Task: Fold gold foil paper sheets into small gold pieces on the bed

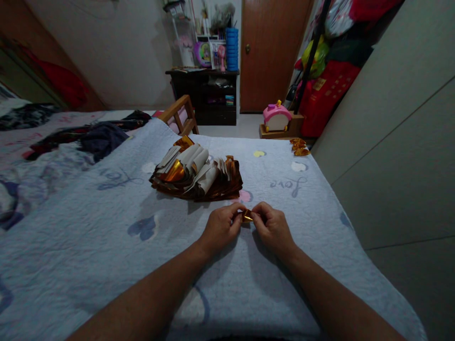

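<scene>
Head view. Your left hand (221,228) and your right hand (274,228) nearly meet over the pale-blue, heart-printed bed cover (106,265), both forearms reaching in from the bottom edge. Between them: a small folded strip of shiny gold foil paper (247,216). Your left thumb and fingers are closed on its left end; your right thumb and fingers pinch the right end. Its middle shows bare between your fingertips. Whether its underside touches the cloth, cannot tell.

Beyond your left hand, a little to the left, sits a thick, loose heap of gold-and-white paper sheets (208,182), well apart from the strip. Some sheets in it curl with the white side up; others show gold, darker brown along the lower edges. Far off to your right, near the cover's far corner, a little cluster of shiny folded gold pieces (300,151) lies close together, clear of both your hands. Cursive "Love" lettering is printed on the cloth just nearer to you than that cluster.

Past the bed: a pink-and-white toy (277,117) on the right, a dark wooden shelf unit (204,113) left of it, a brown wooden door (272,61) behind.
</scene>
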Tool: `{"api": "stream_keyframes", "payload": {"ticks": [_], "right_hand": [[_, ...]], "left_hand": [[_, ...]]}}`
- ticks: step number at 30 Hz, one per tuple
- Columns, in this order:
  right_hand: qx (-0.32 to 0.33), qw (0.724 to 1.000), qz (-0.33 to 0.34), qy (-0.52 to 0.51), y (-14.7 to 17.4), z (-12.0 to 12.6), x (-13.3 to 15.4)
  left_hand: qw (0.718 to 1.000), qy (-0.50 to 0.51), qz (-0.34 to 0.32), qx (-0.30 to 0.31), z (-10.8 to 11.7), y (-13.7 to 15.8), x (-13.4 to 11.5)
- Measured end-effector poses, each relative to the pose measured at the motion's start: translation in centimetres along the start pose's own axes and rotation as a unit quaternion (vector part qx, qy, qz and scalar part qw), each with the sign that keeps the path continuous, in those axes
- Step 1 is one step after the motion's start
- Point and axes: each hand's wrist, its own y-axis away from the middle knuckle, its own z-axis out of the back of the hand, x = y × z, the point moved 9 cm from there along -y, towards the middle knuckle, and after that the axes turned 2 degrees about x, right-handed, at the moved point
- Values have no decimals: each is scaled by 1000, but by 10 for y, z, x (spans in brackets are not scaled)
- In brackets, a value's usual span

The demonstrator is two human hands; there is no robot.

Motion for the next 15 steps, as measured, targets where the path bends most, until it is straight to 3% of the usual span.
{"api": "stream_keyframes", "payload": {"ticks": [9, 15], "right_hand": [[-5, 1000, 7, 4, -1, -2, 2], [-1, 1000, -23, -5, -2, -1, -4]], "left_hand": [[1000, -11, 2, -2, -1, 1, 1], [1000, -12, 2, 6, -2, 1, 0]]}}
